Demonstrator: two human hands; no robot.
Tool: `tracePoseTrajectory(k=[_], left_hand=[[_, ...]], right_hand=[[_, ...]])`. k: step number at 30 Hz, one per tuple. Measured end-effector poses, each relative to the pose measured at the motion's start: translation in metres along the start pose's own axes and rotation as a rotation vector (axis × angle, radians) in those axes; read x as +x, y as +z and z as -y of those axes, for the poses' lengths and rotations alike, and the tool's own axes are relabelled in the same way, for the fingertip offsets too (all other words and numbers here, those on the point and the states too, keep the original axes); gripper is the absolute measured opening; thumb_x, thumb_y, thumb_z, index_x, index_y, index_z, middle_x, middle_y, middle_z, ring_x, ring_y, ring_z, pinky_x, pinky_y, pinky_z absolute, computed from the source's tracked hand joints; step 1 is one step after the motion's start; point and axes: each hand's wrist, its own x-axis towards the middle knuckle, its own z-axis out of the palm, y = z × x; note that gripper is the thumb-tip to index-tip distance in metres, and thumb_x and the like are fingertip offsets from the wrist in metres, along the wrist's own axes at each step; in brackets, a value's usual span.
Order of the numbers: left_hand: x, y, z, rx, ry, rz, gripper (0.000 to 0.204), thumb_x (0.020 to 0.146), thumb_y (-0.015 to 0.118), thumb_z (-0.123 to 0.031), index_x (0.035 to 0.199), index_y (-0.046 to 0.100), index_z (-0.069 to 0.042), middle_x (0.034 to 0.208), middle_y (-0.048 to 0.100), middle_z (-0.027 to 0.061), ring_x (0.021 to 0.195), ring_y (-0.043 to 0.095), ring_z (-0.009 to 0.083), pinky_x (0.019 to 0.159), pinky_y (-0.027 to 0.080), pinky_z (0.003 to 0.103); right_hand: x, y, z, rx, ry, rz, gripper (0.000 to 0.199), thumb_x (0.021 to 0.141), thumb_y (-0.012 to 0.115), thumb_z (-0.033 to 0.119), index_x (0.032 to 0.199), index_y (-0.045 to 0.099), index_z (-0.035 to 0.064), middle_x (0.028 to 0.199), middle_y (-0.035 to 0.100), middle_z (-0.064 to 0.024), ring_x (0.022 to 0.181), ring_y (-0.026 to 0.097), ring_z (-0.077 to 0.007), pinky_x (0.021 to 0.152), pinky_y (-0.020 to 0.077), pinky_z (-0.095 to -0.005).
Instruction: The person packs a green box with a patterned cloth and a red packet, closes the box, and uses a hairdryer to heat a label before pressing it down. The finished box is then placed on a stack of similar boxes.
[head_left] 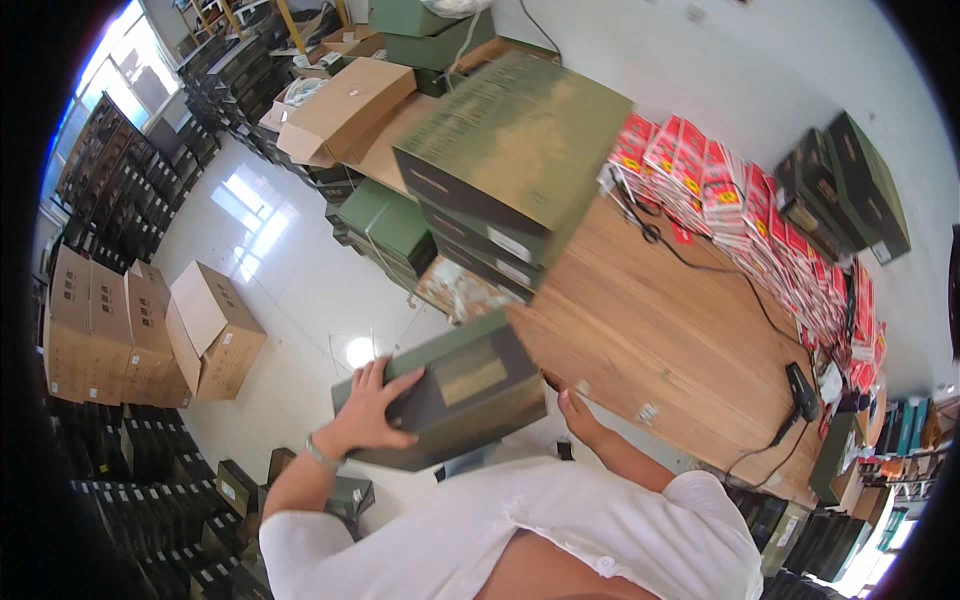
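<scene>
A dark green box with a pale rectangular patch on its face is held in front of my body, tilted. My left hand lies on its left part with fingers spread, gripping it. At the box's right end is my right hand, its fingertips against the corner and partly hidden. Just beyond, a stack of larger green boxes stands at the left end of the wooden table.
Red-and-white packets are piled along the wall, with a black hair dryer and its cord nearby. Two dark boxes stand at the back right. Brown cartons and several dark boxes stand on the floor at left.
</scene>
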Motion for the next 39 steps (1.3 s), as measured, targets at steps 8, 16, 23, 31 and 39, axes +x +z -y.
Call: tracePoseTrajectory(k=[8,16,23,31,39], left_hand=[[0.158,0.088,-0.167,-0.132,0.376,0.183,0.096,0.065,0.079,-0.043,0.149,0.036,-0.028,0.138,0.036,0.0311,0.129,0.034,0.0496,0.109,0.028,0.053],[0.326,0.195,-0.272,-0.110,0.372,0.519,0.074,0.083,0.067,-0.034,0.148,0.037,-0.015,0.145,0.041,0.0231,0.131,0.043,0.0367,0.106,0.038,0.044],[0.306,0.231,-0.246,0.001,0.256,-0.507,0.052,0.090,0.055,-0.025,0.134,0.048,0.001,0.129,0.057,0.0224,0.117,0.054,0.0407,0.098,0.043,0.051],[0.245,0.293,-0.106,-1.022,-0.520,0.357,0.072,0.099,0.032,-0.059,0.143,0.042,-0.002,0.141,0.050,0.0136,0.129,0.046,0.0290,0.105,0.038,0.041],[0.304,0.277,-0.027,-1.205,-0.340,0.366,0.080,0.097,0.030,-0.066,0.148,0.039,-0.004,0.150,0.042,0.0142,0.139,0.037,0.0267,0.115,0.023,0.036]], right_hand=[[-0.163,-0.137,-0.003,-0.033,-0.032,-0.547,0.060,0.102,0.049,0.031,0.148,0.028,-0.0019,0.147,0.039,-0.0199,0.137,0.035,-0.0288,0.113,0.0263,-0.0389],[-0.223,-0.167,-0.035,-0.314,0.266,-1.261,0.047,0.097,0.055,0.029,0.130,0.051,-0.0034,0.118,0.059,-0.0286,0.111,0.056,-0.0423,0.095,0.0434,-0.0462],[-0.208,-0.180,-0.044,-0.369,0.581,-1.168,0.057,0.095,0.055,0.042,0.132,0.050,-0.0023,0.116,0.060,-0.0295,0.112,0.056,-0.0441,0.095,0.0443,-0.0481],[-0.239,-0.204,-0.097,0.911,0.394,-0.744,0.078,0.097,0.031,0.067,0.139,0.048,0.0040,0.140,0.052,-0.0127,0.127,0.050,-0.0255,0.105,0.0402,-0.0393],[-0.187,-0.184,-0.069,0.721,0.587,-0.850,0.062,0.098,0.042,0.056,0.138,0.050,0.0098,0.135,0.056,-0.0095,0.116,0.057,-0.0242,0.097,0.0452,-0.0384]])
